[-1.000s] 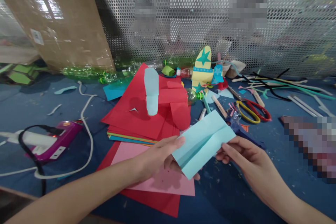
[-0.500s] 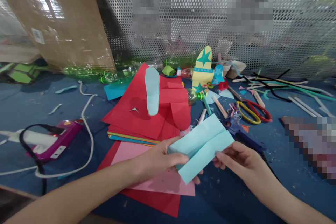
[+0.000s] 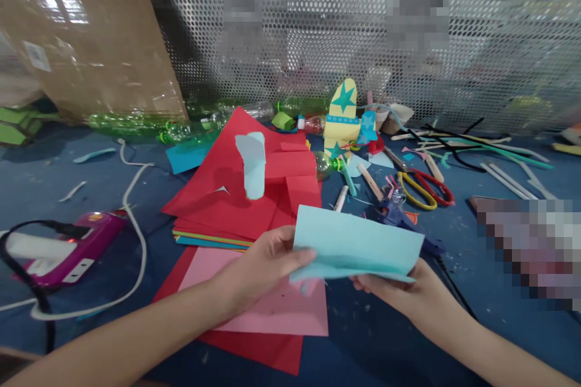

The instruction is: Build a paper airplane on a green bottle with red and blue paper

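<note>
A folded sheet of light blue paper (image 3: pixel 356 242) is held up between my two hands over the table. My left hand (image 3: pixel 275 257) pinches its left end, thumb on the near side. Beneath the right end, my right hand (image 3: pixel 397 290) grips the paper, some of its fingers hidden by it. Just behind lies a stack of red paper (image 3: pixel 206 196), and on it a red-wrapped bottle (image 3: pixel 290 164) with a light blue paper strip (image 3: pixel 255 172) across its left end. Pink paper (image 3: pixel 272 311) lies under my left hand.
Yellow- and red-handled scissors (image 3: pixel 424 190) and a blue glue gun (image 3: pixel 399 221) lie to the right. A purple power strip (image 3: pixel 82 248) with a white cable (image 3: pixel 143 242) sits left. Behind stand a yellow paper rocket (image 3: pixel 342 118), several bottles and a perforated metal screen (image 3: pixel 318 24).
The light blue paper has turned from slanting to nearly level, its broad face now towards me. My right hand has shifted underneath its right end. The view has moved slightly to the right.
</note>
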`<state>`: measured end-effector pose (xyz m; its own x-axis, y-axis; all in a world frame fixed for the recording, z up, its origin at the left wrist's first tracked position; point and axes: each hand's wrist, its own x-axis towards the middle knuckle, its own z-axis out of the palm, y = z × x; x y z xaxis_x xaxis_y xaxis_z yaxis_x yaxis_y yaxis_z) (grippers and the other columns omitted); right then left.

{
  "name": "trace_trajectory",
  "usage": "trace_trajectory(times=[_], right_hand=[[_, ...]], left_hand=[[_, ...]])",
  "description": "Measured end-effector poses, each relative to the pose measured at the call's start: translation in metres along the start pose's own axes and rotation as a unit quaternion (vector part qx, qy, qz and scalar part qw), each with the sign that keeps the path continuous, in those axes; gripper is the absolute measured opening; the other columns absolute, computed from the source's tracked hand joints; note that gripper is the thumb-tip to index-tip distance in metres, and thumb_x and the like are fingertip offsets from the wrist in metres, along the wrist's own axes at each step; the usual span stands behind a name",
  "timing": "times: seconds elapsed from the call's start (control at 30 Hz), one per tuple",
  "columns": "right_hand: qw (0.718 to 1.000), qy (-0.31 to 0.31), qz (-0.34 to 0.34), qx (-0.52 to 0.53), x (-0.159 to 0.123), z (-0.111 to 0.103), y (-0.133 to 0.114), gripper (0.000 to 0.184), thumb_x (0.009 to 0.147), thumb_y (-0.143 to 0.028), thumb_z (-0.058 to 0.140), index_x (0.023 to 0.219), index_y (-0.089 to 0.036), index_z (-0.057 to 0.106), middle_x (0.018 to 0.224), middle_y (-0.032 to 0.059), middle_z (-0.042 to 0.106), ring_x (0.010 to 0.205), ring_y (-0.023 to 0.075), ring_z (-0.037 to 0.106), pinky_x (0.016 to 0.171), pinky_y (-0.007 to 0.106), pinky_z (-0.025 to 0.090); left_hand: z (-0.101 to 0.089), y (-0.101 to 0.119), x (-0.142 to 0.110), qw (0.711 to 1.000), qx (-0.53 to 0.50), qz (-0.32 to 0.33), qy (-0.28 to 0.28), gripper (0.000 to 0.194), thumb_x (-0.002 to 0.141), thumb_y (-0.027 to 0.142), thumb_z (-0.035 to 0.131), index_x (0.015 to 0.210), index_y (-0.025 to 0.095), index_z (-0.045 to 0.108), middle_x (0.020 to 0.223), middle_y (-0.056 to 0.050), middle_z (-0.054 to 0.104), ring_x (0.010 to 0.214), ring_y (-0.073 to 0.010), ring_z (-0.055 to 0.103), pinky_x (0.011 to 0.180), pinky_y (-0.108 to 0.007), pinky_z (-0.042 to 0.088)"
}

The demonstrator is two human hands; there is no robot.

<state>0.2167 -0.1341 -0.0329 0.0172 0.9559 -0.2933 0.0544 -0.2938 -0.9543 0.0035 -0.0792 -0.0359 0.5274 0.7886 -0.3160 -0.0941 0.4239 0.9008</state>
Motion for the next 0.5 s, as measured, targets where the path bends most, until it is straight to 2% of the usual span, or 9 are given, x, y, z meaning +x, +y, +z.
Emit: trace_trajectory(times=[0.07,0.17,0.23,0.27,0.4,0.5], right_hand=[[1.000,-0.008,-0.003,-0.007,0.002,-0.003,0.000,0.021,0.066,-0.042,0.076,0.072,-0.022,0.074,0.071,0.0033,0.076,0.071,0.0234,0.072,0.069,0.032,0.059],[1.000,-0.022,-0.011,-0.014,0.005,-0.007,0.000,0.019,0.069,-0.041,0.074,0.073,-0.022,0.074,0.072,0.0028,0.076,0.071,0.0212,0.072,0.068,0.030,0.059],[0.999,-0.031,-0.013,-0.003,0.004,-0.006,0.000,0.016,0.069,-0.039,0.075,0.071,-0.023,0.073,0.069,0.0018,0.075,0.068,0.0203,0.071,0.066,0.029,0.059],[0.999,-0.032,-0.014,0.005,0.003,-0.004,0.000,0.015,0.068,-0.038,0.076,0.071,-0.023,0.073,0.068,0.0015,0.075,0.067,0.0203,0.071,0.066,0.029,0.059],[0.999,-0.021,-0.027,0.021,0.001,0.004,0.004,0.013,0.065,-0.036,0.078,0.070,-0.025,0.074,0.067,0.0006,0.075,0.066,0.0205,0.070,0.065,0.030,0.059],[0.999,-0.030,-0.032,-0.026,0.001,0.004,0.005,0.014,0.065,-0.038,0.077,0.066,-0.024,0.073,0.062,0.0008,0.074,0.061,0.0205,0.069,0.059,0.030,0.058]], left_hand=[[-0.002,-0.004,0.001,0.999,-0.001,0.011,-0.038,0.031,0.079,0.044,0.065,0.087,0.015,0.070,0.077,-0.005,0.069,0.073,-0.0168,0.062,0.068,-0.028,0.049],[0.001,-0.005,-0.001,0.998,0.048,0.014,-0.049,0.031,0.062,0.029,0.082,0.088,0.017,0.070,0.084,-0.003,0.071,0.076,-0.0160,0.064,0.069,-0.025,0.049],[0.006,-0.003,-0.004,0.993,0.119,-0.003,-0.025,0.017,0.075,0.031,0.072,0.081,0.016,0.071,0.079,-0.004,0.072,0.071,-0.0151,0.064,0.065,-0.024,0.050],[0.008,-0.002,-0.006,0.992,0.128,0.005,-0.019,0.017,0.077,0.031,0.069,0.075,0.015,0.071,0.075,-0.005,0.072,0.069,-0.0150,0.065,0.065,-0.024,0.050],[0.012,-0.003,-0.009,0.989,0.145,0.009,-0.016,0.018,0.080,0.030,0.064,0.078,0.014,0.072,0.078,-0.006,0.075,0.070,-0.0158,0.068,0.065,-0.024,0.053],[0.012,-0.003,-0.009,0.986,0.168,-0.002,-0.018,0.019,0.081,0.031,0.063,0.079,0.014,0.073,0.079,-0.006,0.075,0.069,-0.0152,0.069,0.063,-0.022,0.053]])
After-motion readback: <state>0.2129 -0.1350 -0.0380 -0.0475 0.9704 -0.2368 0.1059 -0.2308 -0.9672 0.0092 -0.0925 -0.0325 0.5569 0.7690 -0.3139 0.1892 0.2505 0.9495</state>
